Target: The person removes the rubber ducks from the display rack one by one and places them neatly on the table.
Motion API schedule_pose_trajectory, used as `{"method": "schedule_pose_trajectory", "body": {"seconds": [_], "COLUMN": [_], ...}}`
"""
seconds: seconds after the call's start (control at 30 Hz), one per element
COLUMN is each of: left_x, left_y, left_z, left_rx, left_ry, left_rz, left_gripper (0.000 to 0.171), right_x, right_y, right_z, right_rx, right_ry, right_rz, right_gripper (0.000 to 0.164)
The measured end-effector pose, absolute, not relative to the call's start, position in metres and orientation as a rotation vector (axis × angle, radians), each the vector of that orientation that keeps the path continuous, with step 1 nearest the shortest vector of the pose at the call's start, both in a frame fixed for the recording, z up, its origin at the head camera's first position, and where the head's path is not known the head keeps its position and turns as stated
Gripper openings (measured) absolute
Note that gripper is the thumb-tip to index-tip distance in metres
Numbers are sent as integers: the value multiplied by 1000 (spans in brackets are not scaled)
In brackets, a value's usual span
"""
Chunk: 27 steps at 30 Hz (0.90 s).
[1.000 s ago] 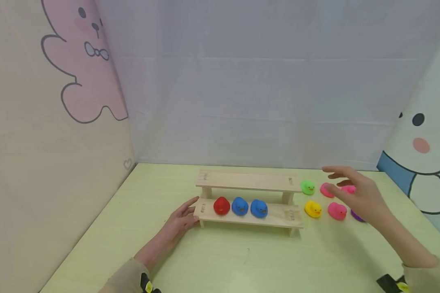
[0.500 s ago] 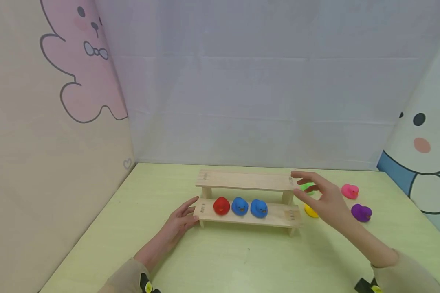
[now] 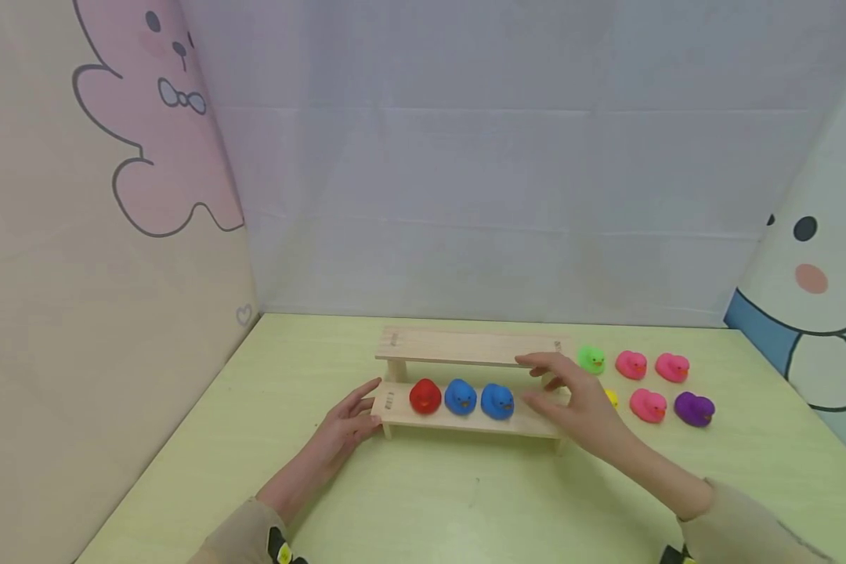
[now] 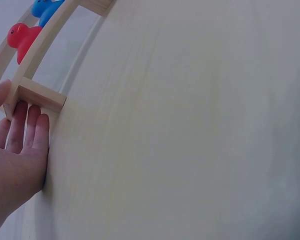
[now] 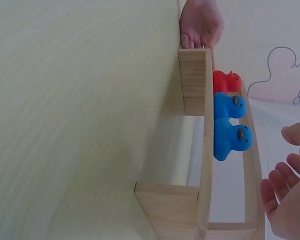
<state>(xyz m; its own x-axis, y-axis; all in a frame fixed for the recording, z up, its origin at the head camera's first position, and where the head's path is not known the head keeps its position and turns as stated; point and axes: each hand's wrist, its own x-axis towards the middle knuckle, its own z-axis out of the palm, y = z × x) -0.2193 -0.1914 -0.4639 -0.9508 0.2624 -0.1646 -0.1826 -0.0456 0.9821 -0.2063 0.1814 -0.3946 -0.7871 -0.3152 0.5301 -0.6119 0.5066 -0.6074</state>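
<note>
Landmark: wooden rack (image 3: 465, 345), two steps, long axis running left to right on the table (image 3: 465, 509). Key relation, as judged: nearer blue duck (image 3: 497, 402) on the lower step of the rack, just left of the thumb of the right hand (image 3: 583, 406), slight gap between in the head view. Of both hands, right closer to that duck. Further left along the same step: other blue duck (image 3: 460, 398), then red duck (image 3: 425, 397), closest to the left hand (image 3: 341, 429).

Right hand: by the right half of the rack, above the lower step. Thumb and fingers well parted, fingers gently bent, nothing visible between them. Contact with rack or ducks: none seen.

Left hand: at the left end of the rack, end of the lower step gripped between thumb and fingers, fingertips under the board in the left wrist view. Firmness of grip: cannot tell.

Just right of the rack: green duck (image 3: 591, 360); in front of it yellow duck (image 3: 611, 397), mostly hidden by the right hand. Farther right of the rack: three pink ducks (image 3: 648, 406), then purple duck (image 3: 694, 409), farthest out.
</note>
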Motion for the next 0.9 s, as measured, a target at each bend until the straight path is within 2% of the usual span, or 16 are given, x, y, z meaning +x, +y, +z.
{"method": "schedule_pose_trajectory", "body": {"seconds": [0.53,0.9], "left_x": [-218,-220], "left_y": [-192,-193], "left_z": [-462,-465], "left_rx": [93,100], "left_ry": [1938,1934], "left_rz": [2055,2054], "left_gripper": [68,67], "right_x": [-206,-206], "right_y": [165,163], "right_z": [-413,-423], "right_rx": [852,853], "right_ry": [-2469,-2496], "right_rz": [1118,1126], "right_gripper": [41,41]}}
